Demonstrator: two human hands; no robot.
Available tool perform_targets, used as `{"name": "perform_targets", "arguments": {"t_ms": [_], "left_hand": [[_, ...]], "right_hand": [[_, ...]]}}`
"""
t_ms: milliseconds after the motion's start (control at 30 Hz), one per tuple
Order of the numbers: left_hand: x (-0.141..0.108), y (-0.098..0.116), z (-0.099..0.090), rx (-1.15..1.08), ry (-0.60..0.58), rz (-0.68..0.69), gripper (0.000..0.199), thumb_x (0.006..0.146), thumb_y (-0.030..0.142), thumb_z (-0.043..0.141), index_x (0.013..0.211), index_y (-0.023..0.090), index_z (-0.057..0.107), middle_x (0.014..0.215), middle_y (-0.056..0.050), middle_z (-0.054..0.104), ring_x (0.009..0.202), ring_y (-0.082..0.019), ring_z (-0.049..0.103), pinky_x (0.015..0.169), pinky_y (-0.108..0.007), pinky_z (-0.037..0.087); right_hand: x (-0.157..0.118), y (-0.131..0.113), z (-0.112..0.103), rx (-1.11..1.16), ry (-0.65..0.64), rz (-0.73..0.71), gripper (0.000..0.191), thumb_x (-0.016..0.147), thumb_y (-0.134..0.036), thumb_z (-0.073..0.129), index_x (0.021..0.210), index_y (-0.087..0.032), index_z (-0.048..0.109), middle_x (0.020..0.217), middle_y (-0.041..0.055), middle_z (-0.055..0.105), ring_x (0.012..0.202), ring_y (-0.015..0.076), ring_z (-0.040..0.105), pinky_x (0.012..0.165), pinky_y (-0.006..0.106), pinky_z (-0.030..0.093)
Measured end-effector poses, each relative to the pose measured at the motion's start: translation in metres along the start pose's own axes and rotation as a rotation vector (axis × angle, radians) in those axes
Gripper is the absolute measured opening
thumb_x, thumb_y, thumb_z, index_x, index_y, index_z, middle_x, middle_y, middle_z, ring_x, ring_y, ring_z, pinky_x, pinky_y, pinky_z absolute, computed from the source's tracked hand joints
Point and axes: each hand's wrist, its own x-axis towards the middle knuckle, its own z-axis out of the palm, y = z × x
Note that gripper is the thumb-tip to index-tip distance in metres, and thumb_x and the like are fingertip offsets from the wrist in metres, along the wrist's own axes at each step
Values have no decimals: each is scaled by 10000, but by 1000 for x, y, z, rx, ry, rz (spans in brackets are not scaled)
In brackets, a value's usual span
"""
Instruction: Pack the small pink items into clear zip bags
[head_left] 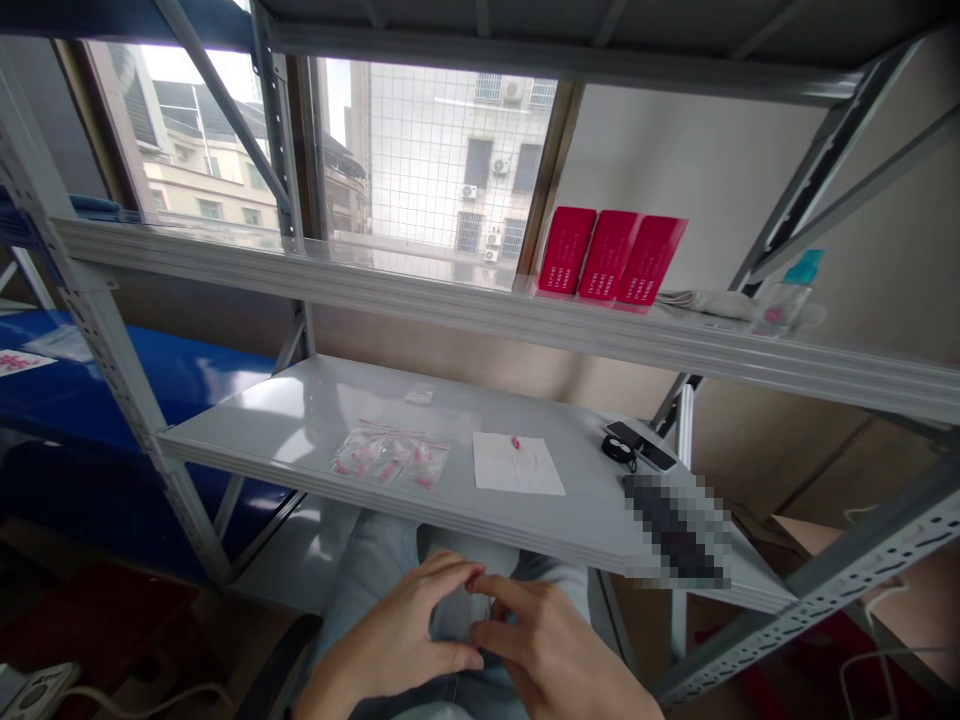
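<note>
In front of my lap, below the shelf's front edge, my left hand (401, 635) curves toward my right hand (551, 640). Their index fingertips meet or nearly meet, and their lower fingertips are close together. Thumb and index are apart on both hands, and I see nothing held. On the grey shelf (285, 430) beyond them lie several clear zip bags (386, 450) with small pinkish-red pieces inside. A white paper sheet (517, 475) lies right of the bags, with a small pinkish-red piece (516, 442) near its far edge. A single clear bag (420, 394) lies farther back.
A phone-like dark slab (641, 445), a round black object (619, 450) and a pixelated dark item (675, 530) lie at the shelf's right. Red boxes (611, 255), a folded cloth (709, 302) and a teal-topped bottle (787, 290) stand on the upper shelf. Metal uprights (112, 320) frame both sides.
</note>
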Motion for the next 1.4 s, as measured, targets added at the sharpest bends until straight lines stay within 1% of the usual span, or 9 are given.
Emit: {"name": "perform_targets", "arguments": {"t_ms": [133,267,367,533,667,833,1033,1233,1400], "left_hand": [[12,2,-7,-81,62,49,626,721,286,857,1310,310,644,1327,-56,643,1235,-288,572,1106,-408,424],[52,5,-19,-275,127,127,520,785,325,804,1284,278,663,1213,-67,700,1163,-279,611,1069,-403,435],[102,3,-24,-500,197,157,495,782,337,801,1254,238,686,1195,-91,709,1193,-289,602,1076,-402,417],[170,-11,-21,-772,386,87,414,756,376,816,1121,195,741,1108,-103,742,1133,-280,633,1001,-375,441],[185,-26,-11,-911,479,62,371,757,375,816,1067,178,759,1091,-93,749,1087,-245,647,993,-342,421],[186,-36,-6,-949,489,50,374,767,373,807,1080,174,763,1069,-93,756,1059,-234,652,969,-327,419],[187,-38,-5,-972,509,22,345,745,396,807,1006,172,781,1062,-100,756,1048,-248,654,960,-343,431],[187,-38,-5,-966,494,32,339,751,401,795,997,169,787,1055,-105,759,1027,-240,663,952,-337,434],[187,-40,-4,-963,483,21,358,753,408,798,1016,166,780,1047,-106,761,1039,-250,660,932,-337,437]], "right_hand": [[-2,22,-18,143,172,49,308,942,-146,491,1169,-258,666,1256,69,669,1021,197,661,843,275,502],[28,91,-44,115,543,403,283,992,-282,463,1171,-201,667,1055,80,738,830,184,674,707,258,505],[67,150,-54,-74,453,670,312,917,-153,486,1143,-182,700,1042,77,757,885,186,688,833,263,488],[108,204,-49,-137,327,746,373,824,-42,507,1067,-200,743,1031,63,774,955,191,691,849,247,458],[117,216,-42,-172,265,800,296,876,-106,524,1036,-200,754,1068,77,772,978,198,685,815,246,445],[122,221,-41,-195,216,864,195,886,-189,591,972,-205,765,1024,77,778,938,203,686,728,240,432],[123,221,-45,-209,175,905,172,874,-179,619,901,-195,789,978,89,786,903,214,697,681,245,416],[125,220,-45,-211,147,903,230,904,-351,634,870,-195,799,921,105,793,877,236,714,662,257,425],[131,220,-43,-238,136,904,213,891,-315,630,886,-193,805,978,125,792,935,259,717,700,268,447]]}}
